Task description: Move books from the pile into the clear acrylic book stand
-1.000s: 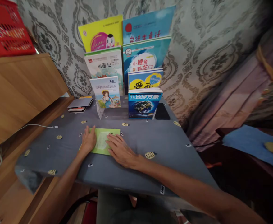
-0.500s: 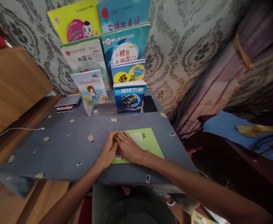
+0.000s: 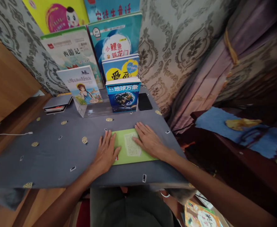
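Note:
A thin green book (image 3: 121,142) lies flat near the table's front edge, with a pale block of small print facing up. My left hand (image 3: 106,152) rests on its left edge, fingers stretched out and the thumb over the cover. On its right side lies my right hand (image 3: 150,140), flat with the fingers extended away from me. Both palms press down on the book without gripping it. The hands cover its left and right edges in part.
Behind the book, a clear stand (image 3: 98,110) holds several upright books, among them a blue earth book (image 3: 123,97). A black phone-like slab (image 3: 145,101) lies to its right. Grey notebooks (image 3: 58,103) and a white cable (image 3: 10,135) are at the left. A blue cloth (image 3: 214,123) hangs right.
My hands were together at the book's left side. The right hand has slid across to its right edge, and the left now lies flat on the left edge. The view has shifted slightly.

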The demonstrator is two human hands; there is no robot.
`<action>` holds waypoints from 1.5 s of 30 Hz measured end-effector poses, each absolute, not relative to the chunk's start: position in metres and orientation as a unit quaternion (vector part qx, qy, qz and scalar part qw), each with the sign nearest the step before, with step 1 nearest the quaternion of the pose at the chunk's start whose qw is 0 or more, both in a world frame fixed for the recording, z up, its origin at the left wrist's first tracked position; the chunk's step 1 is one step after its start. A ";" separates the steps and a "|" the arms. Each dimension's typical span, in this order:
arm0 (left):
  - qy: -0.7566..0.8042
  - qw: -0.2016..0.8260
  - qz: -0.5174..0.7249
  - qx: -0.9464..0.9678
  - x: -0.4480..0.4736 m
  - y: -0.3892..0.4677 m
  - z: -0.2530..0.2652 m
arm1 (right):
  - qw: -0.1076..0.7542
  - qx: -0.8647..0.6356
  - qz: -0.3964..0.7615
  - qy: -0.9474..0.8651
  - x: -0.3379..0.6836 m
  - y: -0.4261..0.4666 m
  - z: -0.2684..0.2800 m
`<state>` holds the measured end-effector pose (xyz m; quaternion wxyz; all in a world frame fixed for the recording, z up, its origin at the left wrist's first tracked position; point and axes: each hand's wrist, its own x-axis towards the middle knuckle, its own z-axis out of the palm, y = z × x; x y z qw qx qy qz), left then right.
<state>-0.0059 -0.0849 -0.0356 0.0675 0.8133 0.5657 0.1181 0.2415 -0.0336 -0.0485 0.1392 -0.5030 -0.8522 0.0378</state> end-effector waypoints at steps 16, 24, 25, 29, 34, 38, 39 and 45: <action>0.518 0.014 0.057 0.854 0.025 -0.072 -0.015 | 0.156 -0.516 0.018 -0.842 0.255 -0.040 -0.055; 0.567 0.032 0.068 0.820 -0.019 -0.078 -0.025 | 0.159 -0.527 0.022 -0.835 0.253 -0.044 -0.056; 0.564 0.039 0.067 0.822 -0.020 -0.078 -0.025 | 0.162 -0.531 0.021 -0.832 0.252 -0.047 -0.057; 0.535 0.065 0.052 0.841 -0.024 -0.073 -0.018 | 0.172 -0.538 0.017 -0.825 0.253 -0.074 -0.057; 0.518 0.051 0.057 0.852 -0.027 -0.072 -0.014 | 0.167 -0.508 0.038 -0.844 0.262 -0.117 -0.053; 0.485 0.028 0.092 0.869 -0.024 -0.084 -0.021 | 0.144 -0.461 0.050 -0.874 0.272 -0.148 -0.048; 0.475 0.031 0.100 0.874 -0.023 -0.089 -0.022 | 0.139 -0.446 0.055 -0.882 0.274 -0.154 -0.048; 0.452 0.055 0.111 0.884 -0.023 -0.113 -0.022 | 0.157 -0.420 0.049 -0.893 0.275 -0.186 -0.055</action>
